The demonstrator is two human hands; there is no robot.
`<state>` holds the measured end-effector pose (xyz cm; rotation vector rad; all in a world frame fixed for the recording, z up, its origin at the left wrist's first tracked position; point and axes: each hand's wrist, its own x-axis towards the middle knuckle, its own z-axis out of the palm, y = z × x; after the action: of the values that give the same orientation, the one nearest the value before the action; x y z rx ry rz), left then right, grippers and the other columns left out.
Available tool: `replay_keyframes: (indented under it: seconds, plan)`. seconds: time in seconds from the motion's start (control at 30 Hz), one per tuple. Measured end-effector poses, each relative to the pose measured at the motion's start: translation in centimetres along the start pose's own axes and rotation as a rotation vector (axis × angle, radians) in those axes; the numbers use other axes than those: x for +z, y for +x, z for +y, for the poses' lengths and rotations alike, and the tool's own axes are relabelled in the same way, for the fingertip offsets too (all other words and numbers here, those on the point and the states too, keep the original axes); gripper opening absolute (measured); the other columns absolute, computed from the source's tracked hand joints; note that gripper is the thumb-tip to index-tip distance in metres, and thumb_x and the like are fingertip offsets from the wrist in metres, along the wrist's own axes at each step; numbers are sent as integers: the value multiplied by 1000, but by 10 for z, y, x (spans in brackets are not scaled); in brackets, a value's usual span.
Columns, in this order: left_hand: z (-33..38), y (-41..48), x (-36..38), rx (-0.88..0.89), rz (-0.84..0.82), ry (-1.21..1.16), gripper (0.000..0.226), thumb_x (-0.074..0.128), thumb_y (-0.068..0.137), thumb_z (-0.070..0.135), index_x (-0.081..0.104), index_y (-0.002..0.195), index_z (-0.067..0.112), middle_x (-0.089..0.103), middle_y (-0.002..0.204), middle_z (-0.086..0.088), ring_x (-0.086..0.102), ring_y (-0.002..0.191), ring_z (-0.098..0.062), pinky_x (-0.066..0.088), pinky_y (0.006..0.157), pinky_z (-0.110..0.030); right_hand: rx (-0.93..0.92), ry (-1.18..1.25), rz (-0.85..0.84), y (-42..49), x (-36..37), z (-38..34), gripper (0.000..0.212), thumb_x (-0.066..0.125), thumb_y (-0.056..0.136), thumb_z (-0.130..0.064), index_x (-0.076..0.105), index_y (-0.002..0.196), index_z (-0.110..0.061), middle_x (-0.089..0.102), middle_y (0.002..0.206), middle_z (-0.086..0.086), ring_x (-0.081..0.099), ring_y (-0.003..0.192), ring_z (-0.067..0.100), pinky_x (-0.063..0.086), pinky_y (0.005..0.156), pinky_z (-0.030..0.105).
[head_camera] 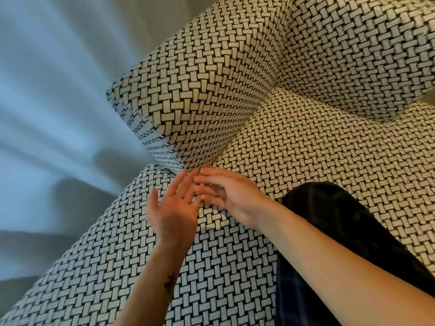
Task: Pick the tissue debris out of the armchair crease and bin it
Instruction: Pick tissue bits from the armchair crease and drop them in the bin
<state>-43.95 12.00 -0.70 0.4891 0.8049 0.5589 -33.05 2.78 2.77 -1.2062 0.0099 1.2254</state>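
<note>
Both hands are meeting at the lower end of the armchair (pixel 329 149) crease (pixel 231 137), at frame centre. The left hand (pixel 174 208) is lying open, fingers spread and holding nothing. The right hand (pixel 226 194) is reaching leftward with loosely bent fingers, any pinch hidden. No tissue debris is showing; presumably it is sitting in the crease, which is running up-right from both hands' fingertips.
</note>
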Motion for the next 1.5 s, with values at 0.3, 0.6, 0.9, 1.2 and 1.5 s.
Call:
replay_keyframes:
  seconds: [0.3,0.6,0.9,1.2,1.5]
  plan:
    - [61,68,-44,53,-10,-274,81,16,101,61,49,143,0,59,138,-26,54,133,-42,41,110,-54,-122,-197,28,37,43,44,25,51,104,-11,68,119,-22,76,111,-2,72,106,16,57,96,35]
    - [79,77,-62,65,-61,-397,77,17,101,57,51,141,1,62,135,-26,59,128,-42,37,113,-53,-215,-355,120,79,89,55,29,52,104,-9,64,127,-19,77,105,-2,72,95,16,61,79,27]
    - [84,71,-64,24,-27,-452,72,18,103,53,52,139,0,64,132,-26,60,126,-41,36,117,-53,-295,-498,179,89,95,60,31,49,105,-8,64,127,-23,74,95,3,67,76,12,60,67,30]
    - [89,71,-63,33,3,-463,70,19,103,51,54,137,-1,66,129,-25,62,124,-41,38,116,-51,-764,-1981,247,93,113,45,32,57,94,-9,56,126,-14,56,119,2,61,100,19,50,73,29]
    - [91,69,-62,34,15,-476,69,21,103,50,56,135,-1,66,129,-26,60,126,-40,36,118,-49,-721,-2975,226,113,127,27,65,37,104,-39,24,156,0,18,163,25,-1,153,45,-17,117,62]
